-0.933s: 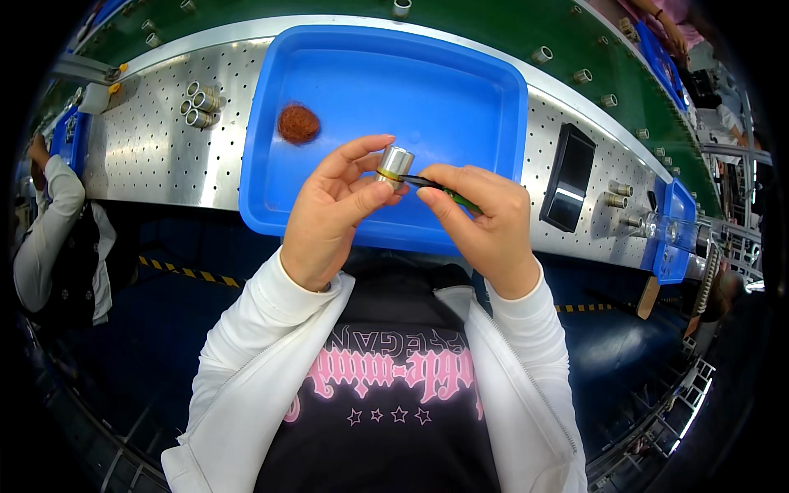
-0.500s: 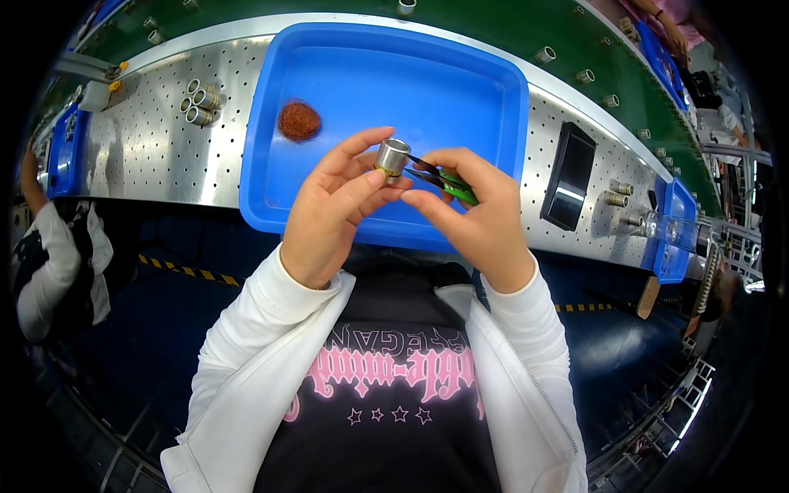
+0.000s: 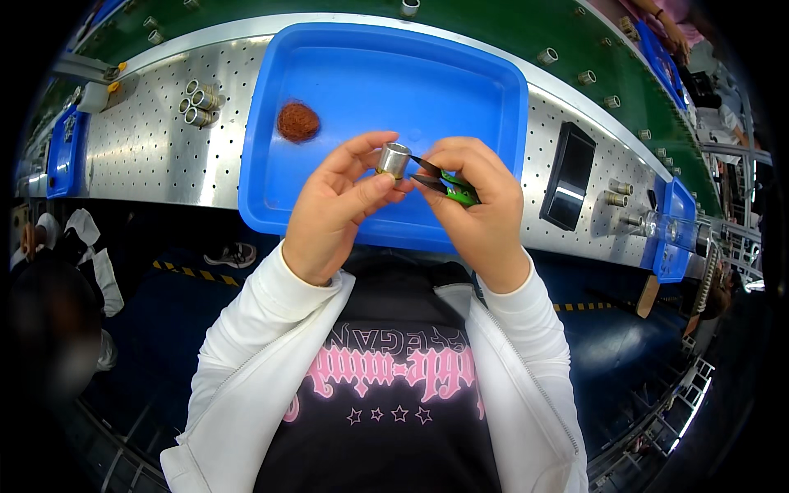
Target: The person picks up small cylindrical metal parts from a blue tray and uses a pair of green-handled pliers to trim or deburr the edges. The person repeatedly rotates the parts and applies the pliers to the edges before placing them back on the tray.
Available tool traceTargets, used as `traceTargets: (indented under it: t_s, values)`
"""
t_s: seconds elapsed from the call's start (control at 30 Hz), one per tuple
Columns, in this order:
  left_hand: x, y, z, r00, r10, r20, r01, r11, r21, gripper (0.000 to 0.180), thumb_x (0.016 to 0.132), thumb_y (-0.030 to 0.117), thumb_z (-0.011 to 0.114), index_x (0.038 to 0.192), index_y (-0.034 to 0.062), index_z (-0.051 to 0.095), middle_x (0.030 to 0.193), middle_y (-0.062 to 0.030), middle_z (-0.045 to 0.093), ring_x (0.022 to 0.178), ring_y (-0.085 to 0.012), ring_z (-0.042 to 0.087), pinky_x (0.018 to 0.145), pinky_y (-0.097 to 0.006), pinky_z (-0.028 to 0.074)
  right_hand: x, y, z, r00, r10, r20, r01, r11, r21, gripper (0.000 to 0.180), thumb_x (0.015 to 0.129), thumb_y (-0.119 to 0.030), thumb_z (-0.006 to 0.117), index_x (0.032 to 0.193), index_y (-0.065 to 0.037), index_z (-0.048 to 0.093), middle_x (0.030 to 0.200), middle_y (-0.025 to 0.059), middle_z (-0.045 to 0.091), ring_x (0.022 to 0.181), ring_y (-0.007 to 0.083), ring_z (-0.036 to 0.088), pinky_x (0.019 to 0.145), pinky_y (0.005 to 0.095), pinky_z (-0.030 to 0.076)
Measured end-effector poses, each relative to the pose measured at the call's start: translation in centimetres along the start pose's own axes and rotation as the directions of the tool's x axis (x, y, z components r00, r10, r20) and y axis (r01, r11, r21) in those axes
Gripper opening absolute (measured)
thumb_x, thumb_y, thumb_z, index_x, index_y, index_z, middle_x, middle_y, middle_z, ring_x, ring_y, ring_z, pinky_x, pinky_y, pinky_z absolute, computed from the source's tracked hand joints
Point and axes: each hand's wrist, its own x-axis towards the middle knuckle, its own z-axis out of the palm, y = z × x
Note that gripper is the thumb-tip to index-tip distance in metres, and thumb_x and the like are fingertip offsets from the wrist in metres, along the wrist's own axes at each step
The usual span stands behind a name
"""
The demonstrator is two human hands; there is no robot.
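A: In the head view, why is the left hand (image 3: 335, 201) holding the metal sleeve (image 3: 395, 161) above the blue tray (image 3: 394, 74)?

B: Its fingers are gripping the sides, probably leaving the top exposed.

A: And the right hand (image 3: 485, 205)?

B: Its fingers are gripping green-handled snips (image 3: 463, 194); 2 blades are standing apart beside the sleeve.

A factory line: beyond the right hand (image 3: 483, 209), a flat green conveyor belt (image 3: 481, 20) carries short silvery metal cylinders (image 3: 546, 57); left of the left hand (image 3: 330, 212) stretches a perforated steel workbench (image 3: 152, 156).
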Motion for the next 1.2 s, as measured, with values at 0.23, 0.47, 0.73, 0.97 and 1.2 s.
traceTargets:
  t_s: [0.23,0.47,0.73,0.97,1.2]
  values:
    - [0.18,0.01,-0.19,0.999,-0.037,0.032,0.039,0.996,-0.074,0.041,0.087,0.014,0.055,0.124,0.0023,0.042,0.105,-0.0123,0.057,0.093,-0.0196,0.059,0.083,-0.028,0.047,0.04,-0.16,-0.29,0.997,0.064,0.042,-0.068,0.993,0.100,0.020,0.069,0.007,0.060,0.087,-0.002,0.056,0.092,0.0100,0.064,0.079,0.0230,0.062,0.066,0.0275,0.049]
    - [0.22,0.23,-0.17,0.998,-0.049,0.039,0.052,0.996,-0.069,0.040,0.088,0.014,0.052,0.125,0.0011,0.042,0.109,-0.0134,0.056,0.092,-0.0197,0.059,0.083,-0.027,0.047,0.17,0.05,-0.49,0.997,0.043,0.066,-0.052,0.989,0.141,0.012,0.077,0.009,0.057,0.084,0.002,0.050,0.094,0.0123,0.062,0.071,0.0070,0.053,0.062,0.0190,0.043]
    - [0.28,0.01,-0.11,1.000,-0.004,0.031,0.004,1.000,0.004,0.045,0.084,0.003,0.055,0.126,0.0002,0.041,0.111,-0.0131,0.056,0.091,-0.0177,0.060,0.082,-0.026,0.047,0.31,0.01,-0.29,0.999,0.011,0.047,-0.013,0.999,0.047,0.024,0.066,0.008,0.059,0.087,-0.003,0.055,0.088,0.0104,0.063,0.075,0.0246,0.063,0.064,0.0280,0.050]
    - [0.35,-0.23,-0.21,0.998,0.024,0.055,-0.030,0.993,0.112,0.045,0.084,-0.002,0.052,0.127,-0.0018,0.041,0.111,-0.0137,0.056,0.088,-0.0163,0.060,0.080,-0.025,0.048,0.43,-0.02,-0.07,0.997,-0.077,0.031,0.078,0.997,-0.014,0.024,0.065,0.007,0.059,0.085,-0.003,0.054,0.085,0.0106,0.062,0.071,0.0260,0.062,0.060,0.0282,0.049]
    - [0.04,-0.39,-0.28,0.992,0.062,0.106,-0.082,0.976,0.199,0.041,0.086,0.000,0.049,0.127,-0.0021,0.042,0.106,-0.0138,0.058,0.088,-0.0162,0.061,0.080,-0.025,0.049,0.36,-0.51,-0.40,0.995,-0.097,0.023,0.098,0.995,-0.036,0.026,0.063,0.009,0.059,0.085,-0.003,0.055,0.083,0.0108,0.062,0.073,0.0262,0.062,0.063,0.0288,0.049]
